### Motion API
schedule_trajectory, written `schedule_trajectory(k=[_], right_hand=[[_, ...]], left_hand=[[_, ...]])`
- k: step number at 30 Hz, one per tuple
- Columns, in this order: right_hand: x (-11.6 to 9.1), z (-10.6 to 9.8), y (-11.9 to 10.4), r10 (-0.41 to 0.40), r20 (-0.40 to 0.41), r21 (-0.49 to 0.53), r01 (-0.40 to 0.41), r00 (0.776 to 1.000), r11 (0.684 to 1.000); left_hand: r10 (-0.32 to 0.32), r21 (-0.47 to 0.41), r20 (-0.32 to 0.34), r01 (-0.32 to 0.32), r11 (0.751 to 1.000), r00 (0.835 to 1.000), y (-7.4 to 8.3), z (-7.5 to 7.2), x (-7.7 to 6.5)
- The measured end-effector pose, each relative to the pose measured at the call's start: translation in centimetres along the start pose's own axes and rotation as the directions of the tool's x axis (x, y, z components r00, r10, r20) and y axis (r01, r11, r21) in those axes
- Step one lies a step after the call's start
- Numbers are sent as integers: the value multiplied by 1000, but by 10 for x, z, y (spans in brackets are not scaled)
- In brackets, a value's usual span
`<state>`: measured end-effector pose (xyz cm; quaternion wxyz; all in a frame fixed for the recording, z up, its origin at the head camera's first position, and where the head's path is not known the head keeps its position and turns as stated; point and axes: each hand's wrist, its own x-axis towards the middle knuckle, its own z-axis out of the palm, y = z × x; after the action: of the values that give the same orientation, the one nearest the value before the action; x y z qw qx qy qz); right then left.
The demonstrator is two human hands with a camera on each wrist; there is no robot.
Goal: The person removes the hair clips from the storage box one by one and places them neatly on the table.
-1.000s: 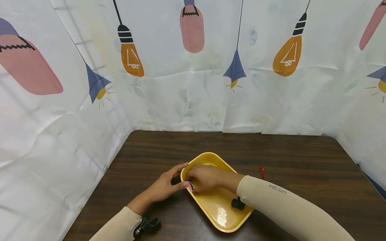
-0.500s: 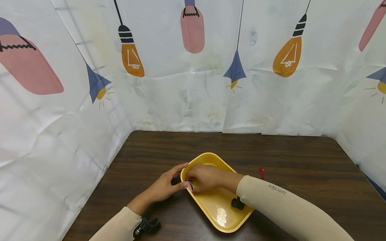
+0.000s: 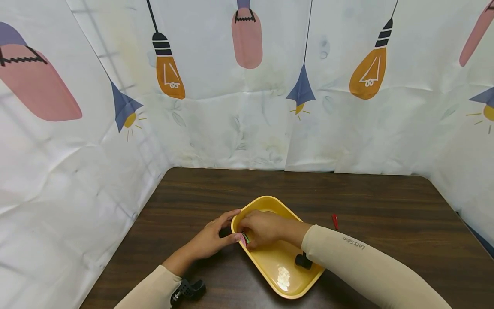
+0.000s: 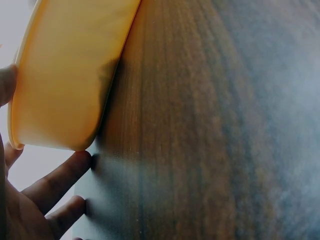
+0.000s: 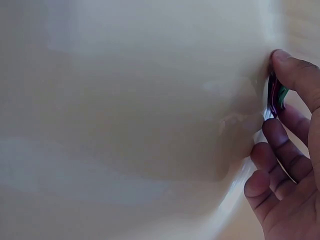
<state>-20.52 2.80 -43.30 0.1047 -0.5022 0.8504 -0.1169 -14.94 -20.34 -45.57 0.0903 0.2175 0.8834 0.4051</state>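
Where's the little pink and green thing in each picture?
Head: below the middle, the pink and green thing is by the right hand's fingertips, near the yellow tray's left corner.
Left wrist: not in it.
Right wrist: near the right edge, held in that hand.
Shared landmark: the yellow tray, though it looks pale in the right wrist view.

Booth-like place: lamp-print sheets (image 3: pixel 216 128) round table (image 3: pixel 386 206)

Head view: bright, sharp; white glare patch inside tray (image 3: pixel 281 255), pale wall (image 3: pixel 247 128) beyond it well lit, table (image 3: pixel 386 214) around it dark. Left wrist view: shadow at tray's base, hazy glare on table well right of it. Right wrist view: dim, greyish, soft; tray's gloss faintly mirrors right hand (image 5: pixel 295 170), small object (image 5: pixel 276 97) mostly dark.
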Motion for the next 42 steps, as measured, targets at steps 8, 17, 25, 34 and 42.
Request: schedule_trajectory(k=[8,17,25,34,42], right_hand=[[-1,2,2,-5,-19,12,5,1000,1000],[-5,-1,2,51,-5,41,-51,999,998],[-8,-5,2,45,-5,55,-45,999,997],[-15,-14,11,64,-20,66,-62,998,996],[-22,-26,13,101,-42,55,-98,994,994]], left_hand=[[5,2,2,-5,1000,1000,-1,1,1],[6,13,3,-6,1000,1000,-1,2,2],[2,21,-4,-2,1000,1000,-1,2,2],[6,18,-3,-6,1000,1000,-1,2,1],[-15,26,-7,15,1000,1000,-1,2,1]])
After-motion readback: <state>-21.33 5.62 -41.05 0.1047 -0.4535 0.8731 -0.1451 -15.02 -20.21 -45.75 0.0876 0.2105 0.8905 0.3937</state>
